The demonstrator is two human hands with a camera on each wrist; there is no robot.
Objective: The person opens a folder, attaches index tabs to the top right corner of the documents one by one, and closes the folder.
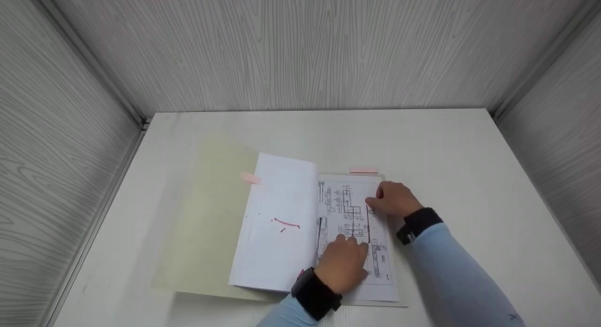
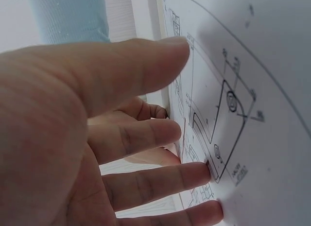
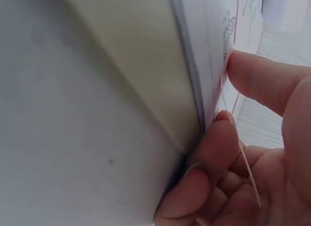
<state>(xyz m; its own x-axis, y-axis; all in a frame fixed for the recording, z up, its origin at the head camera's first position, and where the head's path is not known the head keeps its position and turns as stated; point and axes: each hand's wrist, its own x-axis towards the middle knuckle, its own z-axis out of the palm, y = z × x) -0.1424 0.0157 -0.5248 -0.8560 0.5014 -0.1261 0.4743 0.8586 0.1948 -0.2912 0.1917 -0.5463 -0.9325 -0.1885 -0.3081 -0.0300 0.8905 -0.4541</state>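
Note:
An open booklet with a pale yellow-green cover (image 1: 190, 237) lies on the white table. Its right-hand page (image 1: 354, 291) carries black line drawings with a red line. A white page (image 1: 277, 190) with red marks is folded over to the left. My left hand (image 1: 342, 263) rests on the lower part of the drawing page, its fingers (image 2: 150, 184) fairly straight with the tips touching the paper. At the upper right edge, my right hand (image 1: 396, 200) pinches the page's edge, the thumb (image 3: 257, 78) on top and curled fingers (image 3: 192, 187) at the side.
Pink tabs stick out at the top of the right pages (image 1: 364, 170) and at the left page's edge (image 1: 250, 178). The table (image 1: 446, 144) is closed in by grey wood-grain panels (image 1: 319, 50) at the back and both sides.

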